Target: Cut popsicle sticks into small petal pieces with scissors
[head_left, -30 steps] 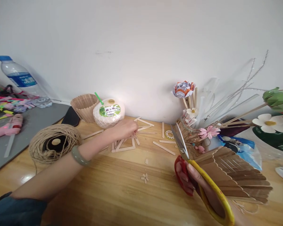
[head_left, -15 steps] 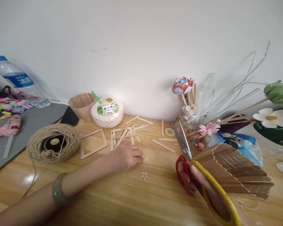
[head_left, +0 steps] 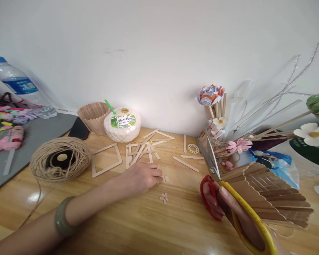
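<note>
At the far left of the frame a water bottle [head_left: 14,83] lies against the wall above a grey mat strewn with coloured bits and a pink glue gun [head_left: 5,141]. Just right of that, a ball of twine [head_left: 60,159] sits on the wooden table [head_left: 127,226], with a fluted stick cup [head_left: 93,118] and a white coconut drink [head_left: 122,124] behind it. A square stick frame [head_left: 106,160] lies flat beside a loose heap of craft sticks [head_left: 142,150]. The left hand [head_left: 143,175], a green bangle on its wrist, rests palm down at mid-frame, fingers drawn together, their tips at a small stick offcut [head_left: 166,179]; whether they pinch it I cannot tell. More offcuts [head_left: 163,198] lie just below. At lower right the right hand [head_left: 223,209] is closed through the handles of red-and-yellow scissors [head_left: 215,173], blades parted, pointing up. Beside them lies a fan of sticks [head_left: 271,196], and behind it a jar of paper flowers [head_left: 220,141].
</note>
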The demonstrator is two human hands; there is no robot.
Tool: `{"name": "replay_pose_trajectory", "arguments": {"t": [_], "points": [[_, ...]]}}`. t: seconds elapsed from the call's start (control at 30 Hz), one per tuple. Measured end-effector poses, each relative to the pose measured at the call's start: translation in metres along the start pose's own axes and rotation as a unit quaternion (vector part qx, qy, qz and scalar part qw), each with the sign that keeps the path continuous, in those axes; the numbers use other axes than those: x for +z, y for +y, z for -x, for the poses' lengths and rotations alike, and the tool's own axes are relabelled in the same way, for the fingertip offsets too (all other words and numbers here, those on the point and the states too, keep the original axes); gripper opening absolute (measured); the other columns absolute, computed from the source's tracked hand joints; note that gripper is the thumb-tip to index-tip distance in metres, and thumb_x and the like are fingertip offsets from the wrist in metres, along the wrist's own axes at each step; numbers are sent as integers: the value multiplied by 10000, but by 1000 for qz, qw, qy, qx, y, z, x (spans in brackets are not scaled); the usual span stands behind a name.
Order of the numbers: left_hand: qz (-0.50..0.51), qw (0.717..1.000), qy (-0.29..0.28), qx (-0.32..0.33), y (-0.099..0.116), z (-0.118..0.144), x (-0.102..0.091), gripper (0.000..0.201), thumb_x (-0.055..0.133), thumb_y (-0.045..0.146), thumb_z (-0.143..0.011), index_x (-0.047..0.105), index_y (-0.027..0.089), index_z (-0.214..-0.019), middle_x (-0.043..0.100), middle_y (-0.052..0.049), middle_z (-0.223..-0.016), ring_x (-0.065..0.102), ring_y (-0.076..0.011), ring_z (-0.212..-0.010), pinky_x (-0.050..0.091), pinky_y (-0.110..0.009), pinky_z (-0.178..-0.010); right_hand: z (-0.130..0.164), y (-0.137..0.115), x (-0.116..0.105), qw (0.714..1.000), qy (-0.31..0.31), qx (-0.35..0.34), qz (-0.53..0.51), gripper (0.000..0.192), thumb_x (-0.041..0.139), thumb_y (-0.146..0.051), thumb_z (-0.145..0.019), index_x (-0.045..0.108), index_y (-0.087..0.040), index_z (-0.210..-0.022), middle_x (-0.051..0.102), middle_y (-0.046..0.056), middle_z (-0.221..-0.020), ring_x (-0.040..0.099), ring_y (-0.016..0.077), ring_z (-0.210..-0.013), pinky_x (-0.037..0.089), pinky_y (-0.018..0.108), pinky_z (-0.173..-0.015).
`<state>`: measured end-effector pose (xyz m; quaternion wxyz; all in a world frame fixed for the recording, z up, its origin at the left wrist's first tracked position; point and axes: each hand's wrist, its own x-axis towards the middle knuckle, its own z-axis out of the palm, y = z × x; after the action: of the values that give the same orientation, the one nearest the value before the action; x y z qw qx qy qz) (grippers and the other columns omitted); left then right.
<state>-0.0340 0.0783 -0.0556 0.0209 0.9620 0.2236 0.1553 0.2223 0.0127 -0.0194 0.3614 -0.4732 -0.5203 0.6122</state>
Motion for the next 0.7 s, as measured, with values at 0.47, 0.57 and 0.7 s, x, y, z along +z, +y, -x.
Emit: {"name": "replay_pose_trajectory", "arguments": {"t": [0.47,0.57,0.7], "points": [[528,799,-5,-288,13,-18,-30,308,416,253,-875,584,145,-1109,706,-97,-939,530,-110,-597,446,-222,-548,0,-2,1,1000,-2,-17,1,440,445,-600,-834,449,-205,-641,364,-50,-544,294,103,-443,273,254,-439],[637,710,33,-298,17,-22,-21,452,503,310,-850,398,171,-1267,706,-104,-926,516,-99,-560,454,-223,-529,1,-2,1,1000,-2,-20,1,440,462,-608,-821,451,-204,-647,355,-53,-555,285,100,-446,266,246,-425],[702,640,67,-306,26,-29,-19,319,597,381,-794,455,164,-978,706,-127,-915,579,-108,-596,479,-252,-585,3,-1,0,1000,-9,-20,7,435,462,-599,-828,465,-195,-669,355,-53,-564,289,99,-463,273,243,-441]]}}
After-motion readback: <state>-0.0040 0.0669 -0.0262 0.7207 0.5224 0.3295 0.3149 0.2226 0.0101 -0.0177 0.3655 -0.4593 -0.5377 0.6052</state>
